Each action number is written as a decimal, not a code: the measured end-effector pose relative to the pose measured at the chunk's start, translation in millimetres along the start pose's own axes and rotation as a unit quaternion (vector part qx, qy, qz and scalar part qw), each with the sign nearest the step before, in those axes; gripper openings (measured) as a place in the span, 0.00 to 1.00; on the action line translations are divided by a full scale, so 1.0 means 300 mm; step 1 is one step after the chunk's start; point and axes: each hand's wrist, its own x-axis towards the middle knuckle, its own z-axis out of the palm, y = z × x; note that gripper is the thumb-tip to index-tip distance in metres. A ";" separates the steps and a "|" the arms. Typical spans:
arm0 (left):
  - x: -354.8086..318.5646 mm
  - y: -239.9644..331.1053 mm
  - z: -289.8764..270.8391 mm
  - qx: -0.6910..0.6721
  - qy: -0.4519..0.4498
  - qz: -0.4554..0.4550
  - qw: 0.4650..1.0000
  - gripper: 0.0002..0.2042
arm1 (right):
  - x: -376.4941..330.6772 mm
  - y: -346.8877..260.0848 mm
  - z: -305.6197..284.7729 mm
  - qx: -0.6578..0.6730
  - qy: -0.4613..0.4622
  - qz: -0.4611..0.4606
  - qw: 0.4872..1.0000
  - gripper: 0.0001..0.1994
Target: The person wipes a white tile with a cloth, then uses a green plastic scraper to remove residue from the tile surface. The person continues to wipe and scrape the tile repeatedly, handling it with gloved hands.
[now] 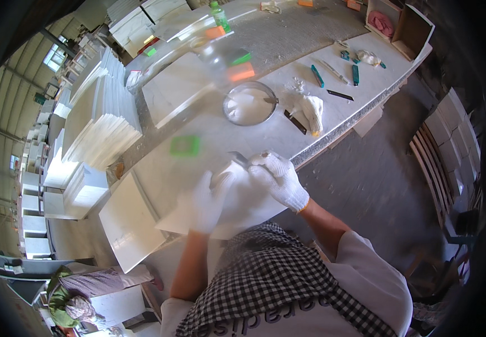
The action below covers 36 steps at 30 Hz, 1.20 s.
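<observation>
My right hand (279,181), in a white knit glove, is closed, its fingers curled round a small metal scraper (238,159) whose grey blade points left. The handle is hidden in the glove. Just left of it, my left hand (204,205), also gloved, is smeared by motion, so its fingers cannot be made out. Both hands are over a white slab (251,209) at the near edge of the bench. Beyond them stands a round metal bowl (231,118) with white material inside. A green block (184,146), blurred, lies to the left of the bowl.
A crumpled white glove (312,112) and a dark blade (295,121) lie right of the bowl. Farther along are teal cutters (356,75) and an orange block (241,71). Stacked slabs (102,118) stand at the left. Another person (80,306) is at the lower left.
</observation>
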 end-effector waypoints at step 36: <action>0.037 -0.019 -0.011 0.132 -0.019 0.047 0.990 0.20 | -0.004 -0.013 0.016 -0.303 0.037 -0.204 0.930 0.13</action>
